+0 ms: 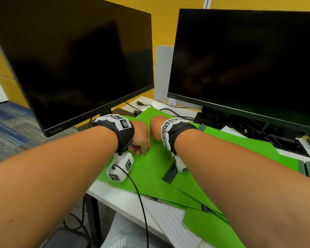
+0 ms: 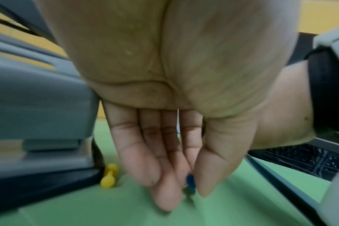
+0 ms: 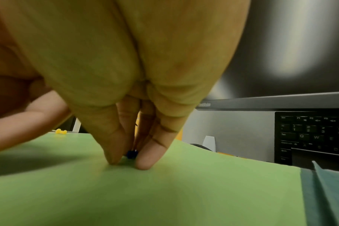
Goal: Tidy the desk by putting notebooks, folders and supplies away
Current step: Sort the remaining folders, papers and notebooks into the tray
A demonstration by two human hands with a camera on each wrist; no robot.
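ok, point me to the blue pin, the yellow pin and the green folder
blue pin (image 3: 131, 153): right wrist view, on its head, between thumb and fingertip.
yellow pin (image 2: 108, 178): left wrist view, on its body, lying on the folder.
green folder (image 1: 156, 158): head view, bare cover just below the hands.

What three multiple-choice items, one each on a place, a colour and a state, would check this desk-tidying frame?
1. Where does the yellow pushpin lie?
A. On the keyboard
B. On the green folder
C. In a drawer

2. What colour is the pushpin pinched by the left hand?
A. Red
B. White
C. Blue

3. What state are the two monitors in?
A. Dark
B. Showing a document
C. Showing a video

Key: 1 B, the left wrist view shows it lying on the green card. 2 C, a blue head shows between thumb and fingers. 3 A, both screens are black in the head view.
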